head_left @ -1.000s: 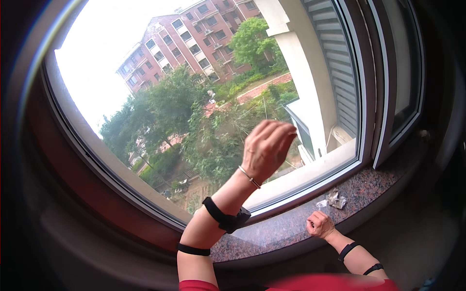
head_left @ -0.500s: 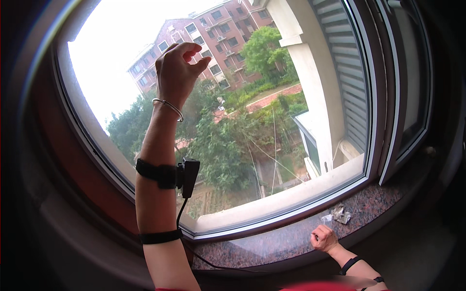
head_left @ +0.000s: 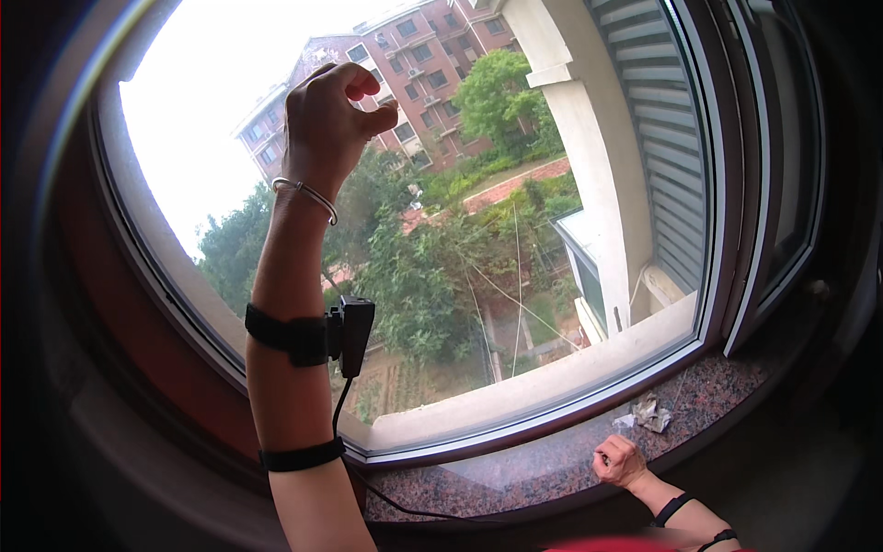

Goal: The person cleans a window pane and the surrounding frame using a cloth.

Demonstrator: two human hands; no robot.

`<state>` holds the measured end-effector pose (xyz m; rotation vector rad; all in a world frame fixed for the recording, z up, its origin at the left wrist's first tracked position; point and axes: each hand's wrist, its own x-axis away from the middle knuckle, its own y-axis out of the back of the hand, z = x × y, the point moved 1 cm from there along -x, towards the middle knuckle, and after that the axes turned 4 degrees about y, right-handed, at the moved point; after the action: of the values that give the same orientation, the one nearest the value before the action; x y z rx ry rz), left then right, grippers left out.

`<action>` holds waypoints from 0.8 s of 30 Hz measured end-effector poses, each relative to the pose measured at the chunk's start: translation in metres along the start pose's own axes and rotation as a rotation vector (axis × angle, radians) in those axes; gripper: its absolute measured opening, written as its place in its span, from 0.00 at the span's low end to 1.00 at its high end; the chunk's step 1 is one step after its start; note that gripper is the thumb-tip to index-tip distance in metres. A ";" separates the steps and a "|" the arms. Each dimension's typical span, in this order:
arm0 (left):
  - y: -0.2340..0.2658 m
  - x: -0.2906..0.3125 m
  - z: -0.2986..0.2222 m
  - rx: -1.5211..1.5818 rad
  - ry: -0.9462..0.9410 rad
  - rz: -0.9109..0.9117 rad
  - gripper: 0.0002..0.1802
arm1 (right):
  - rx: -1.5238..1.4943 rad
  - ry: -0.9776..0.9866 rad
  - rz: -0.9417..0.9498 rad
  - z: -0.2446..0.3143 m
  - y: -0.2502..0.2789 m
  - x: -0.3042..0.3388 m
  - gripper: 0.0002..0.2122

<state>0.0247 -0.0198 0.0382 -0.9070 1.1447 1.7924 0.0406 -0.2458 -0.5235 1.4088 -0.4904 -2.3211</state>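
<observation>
My left hand (head_left: 333,115) is raised in front of the window pane (head_left: 432,304). Its fingers are curled, with a gap between index finger and thumb, and nothing shows in that gap. Whether it touches the glass I cannot tell. Low on the right, my right hand (head_left: 620,461) is closed in a fist at the front of the speckled stone sill (head_left: 515,478). What it holds, if anything, is hidden in the fingers. A crumpled greyish wad (head_left: 653,414) lies on the sill just beyond it, with a small whitish scrap (head_left: 624,420) beside it.
A dark casement frame (head_left: 768,184) stands at the right, next to the main frame. A black device (head_left: 351,336) is strapped to my left forearm, and its cable (head_left: 405,508) runs down across the sill. Trees and a brick building (head_left: 414,55) show outside.
My left hand has shifted slightly left and up, keeping its curled shape. My right fist has moved a little down and right in view, as have the sill and wad.
</observation>
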 end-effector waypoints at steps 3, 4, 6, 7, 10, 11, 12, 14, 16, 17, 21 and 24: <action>-0.001 0.000 0.003 0.037 0.023 -0.011 0.12 | 0.009 0.004 -0.006 -0.001 0.000 -0.001 0.03; -0.001 0.000 0.004 0.061 0.030 -0.023 0.12 | 0.009 0.004 -0.010 -0.001 0.000 0.000 0.03; 0.000 0.001 0.003 0.051 0.028 -0.016 0.13 | 0.009 -0.013 -0.012 -0.002 0.000 0.001 0.03; 0.000 0.002 0.001 0.040 0.030 -0.009 0.13 | 0.011 -0.014 -0.018 -0.001 0.000 0.001 0.03; 0.001 0.002 0.001 0.004 -0.048 -0.030 0.15 | 0.013 0.004 -0.024 0.001 0.000 0.001 0.03; 0.002 0.001 0.002 -0.015 -0.049 -0.022 0.15 | 0.010 0.000 -0.015 0.001 -0.001 0.001 0.03; 0.002 0.000 0.002 -0.012 -0.050 -0.023 0.15 | 0.012 -0.008 -0.011 0.000 -0.001 0.002 0.03; 0.001 -0.004 0.004 -0.017 -0.015 0.026 0.15 | 0.011 -0.005 -0.016 -0.001 -0.001 0.002 0.03; 0.002 -0.006 0.008 0.015 0.012 0.029 0.16 | 0.007 0.000 -0.021 0.000 -0.001 0.004 0.03; 0.003 -0.006 0.010 0.046 0.040 0.031 0.17 | 0.002 -0.009 -0.016 -0.001 -0.002 0.005 0.03; 0.004 -0.003 0.001 0.032 0.014 0.057 0.18 | 0.017 0.015 -0.044 -0.001 0.000 0.003 0.03; 0.004 -0.003 0.002 -0.011 -0.012 0.067 0.18 | 0.015 0.010 -0.030 -0.001 -0.001 0.002 0.03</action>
<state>0.0217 -0.0200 0.0432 -0.8720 1.1712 1.8573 0.0404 -0.2460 -0.5259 1.4434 -0.4875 -2.3379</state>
